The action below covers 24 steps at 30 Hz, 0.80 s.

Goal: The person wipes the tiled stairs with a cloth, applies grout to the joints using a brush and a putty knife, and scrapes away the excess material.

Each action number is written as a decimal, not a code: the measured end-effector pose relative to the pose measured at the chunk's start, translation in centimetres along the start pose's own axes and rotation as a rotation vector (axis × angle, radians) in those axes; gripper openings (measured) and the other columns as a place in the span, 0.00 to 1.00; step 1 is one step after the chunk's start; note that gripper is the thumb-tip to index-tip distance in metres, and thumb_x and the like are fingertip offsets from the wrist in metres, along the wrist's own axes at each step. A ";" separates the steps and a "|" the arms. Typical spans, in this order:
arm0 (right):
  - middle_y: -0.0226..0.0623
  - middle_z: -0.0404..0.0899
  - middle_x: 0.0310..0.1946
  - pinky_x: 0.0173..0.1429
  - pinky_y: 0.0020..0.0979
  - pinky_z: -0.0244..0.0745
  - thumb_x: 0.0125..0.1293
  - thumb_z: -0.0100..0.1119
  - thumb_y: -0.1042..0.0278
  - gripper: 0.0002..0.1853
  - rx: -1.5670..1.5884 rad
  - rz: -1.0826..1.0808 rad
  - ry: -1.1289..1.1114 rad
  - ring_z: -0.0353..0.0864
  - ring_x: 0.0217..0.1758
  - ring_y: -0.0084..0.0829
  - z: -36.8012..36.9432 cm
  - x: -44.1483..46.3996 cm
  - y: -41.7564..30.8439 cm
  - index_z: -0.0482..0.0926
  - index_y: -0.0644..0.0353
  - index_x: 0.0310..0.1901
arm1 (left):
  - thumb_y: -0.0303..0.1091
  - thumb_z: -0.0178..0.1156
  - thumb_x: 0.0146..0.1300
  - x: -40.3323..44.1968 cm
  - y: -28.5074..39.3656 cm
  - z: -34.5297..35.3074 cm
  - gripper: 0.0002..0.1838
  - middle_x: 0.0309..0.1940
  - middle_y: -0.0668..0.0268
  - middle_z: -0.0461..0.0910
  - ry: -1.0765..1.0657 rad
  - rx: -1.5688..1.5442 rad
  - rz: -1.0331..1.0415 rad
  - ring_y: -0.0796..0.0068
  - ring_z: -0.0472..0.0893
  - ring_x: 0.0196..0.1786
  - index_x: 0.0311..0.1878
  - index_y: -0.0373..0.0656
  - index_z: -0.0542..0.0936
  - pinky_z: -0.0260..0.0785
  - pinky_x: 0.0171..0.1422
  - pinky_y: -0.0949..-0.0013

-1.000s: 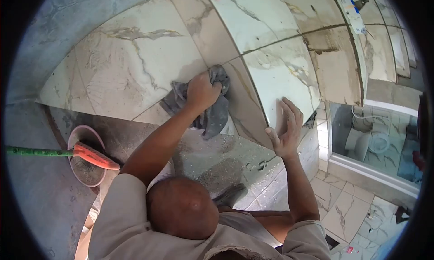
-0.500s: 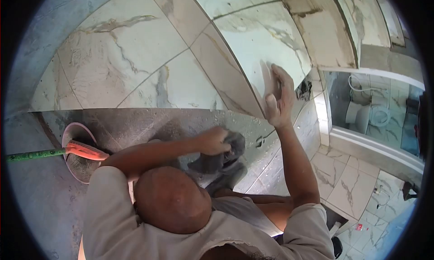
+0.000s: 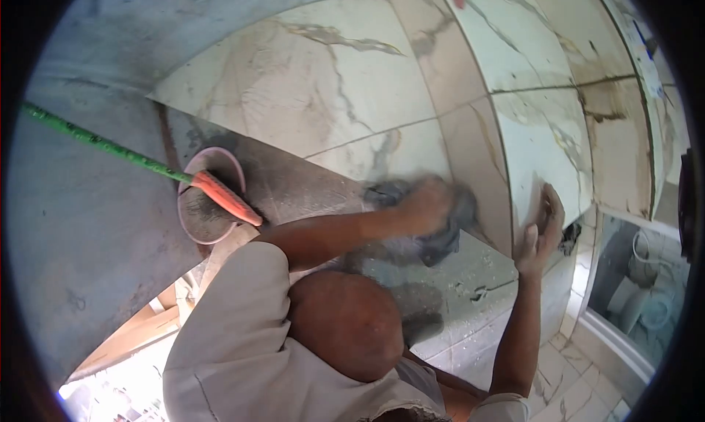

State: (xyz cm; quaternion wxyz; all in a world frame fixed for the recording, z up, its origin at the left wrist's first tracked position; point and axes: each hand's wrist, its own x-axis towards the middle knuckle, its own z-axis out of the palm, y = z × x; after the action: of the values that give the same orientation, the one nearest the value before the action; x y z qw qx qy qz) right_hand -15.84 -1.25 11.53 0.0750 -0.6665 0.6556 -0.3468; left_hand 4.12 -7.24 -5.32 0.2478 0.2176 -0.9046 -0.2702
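Note:
My left hand (image 3: 429,205), blurred by motion, is closed on a dark grey rag (image 3: 454,227) at the near edge of the marble-patterned tiles (image 3: 323,77). Dark folds of it show on both sides of the fingers. My right hand (image 3: 542,231) is open, its thumb and fingers apart, and rests against a white tiled face (image 3: 540,150) to the right. Below my left forearm, my bent knee (image 3: 345,326) hides part of the grey, gritty floor (image 3: 470,290).
At the left, a broom with a green handle (image 3: 110,147) and orange head (image 3: 224,196) leans in a pink-rimmed basin (image 3: 241,169). More tiled steps (image 3: 620,143) rise at the upper right. Beyond a white-framed doorway at the right stands a toilet (image 3: 656,307).
My left hand has moved with the rag to the right and up, onto the tile edge. My right hand stays against the tile. The whole view has swung leftward.

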 end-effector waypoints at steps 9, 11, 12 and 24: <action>0.55 0.67 0.62 0.69 0.46 0.64 0.69 0.50 0.39 0.40 -0.032 -0.014 0.007 0.69 0.65 0.49 -0.1 -0.1 -0.1 0.64 0.73 0.65 | 0.32 0.61 0.51 -4.2 6.3 -0.4 0.19 0.36 0.43 0.80 -0.498 -0.986 -0.025 0.47 0.82 0.43 0.45 0.31 0.75 0.72 0.48 0.55; 0.55 0.69 0.60 0.67 0.46 0.65 0.69 0.52 0.40 0.38 0.008 -0.030 0.049 0.70 0.64 0.49 0.4 -0.3 0.7 0.66 0.70 0.65 | 0.33 0.61 0.53 -4.7 6.1 1.0 0.20 0.37 0.44 0.81 -0.432 -0.924 -0.079 0.52 0.82 0.42 0.47 0.30 0.75 0.72 0.48 0.58; 0.55 0.69 0.60 0.67 0.46 0.65 0.69 0.52 0.40 0.38 0.000 -0.040 0.058 0.70 0.64 0.49 0.3 -0.1 0.7 0.66 0.70 0.65 | 0.33 0.61 0.53 -4.0 5.8 -0.4 0.20 0.37 0.44 0.81 -0.427 -0.918 -0.065 0.52 0.82 0.42 0.47 0.30 0.75 0.72 0.48 0.58; 0.55 0.67 0.61 0.71 0.46 0.61 0.71 0.50 0.44 0.36 0.035 0.002 0.004 0.67 0.66 0.48 0.6 -0.3 0.2 0.64 0.74 0.64 | 0.31 0.62 0.57 -2.8 -1.7 -29.3 0.26 0.52 0.55 0.80 0.206 -0.700 -0.304 0.65 0.79 0.56 0.60 0.34 0.72 0.70 0.61 0.63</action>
State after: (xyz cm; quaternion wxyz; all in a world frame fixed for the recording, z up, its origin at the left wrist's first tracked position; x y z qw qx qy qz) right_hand -15.69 -1.22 10.89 0.0857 -0.6637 0.6502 -0.3596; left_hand 23.34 -18.20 14.23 0.3536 0.2772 -0.6856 -0.5727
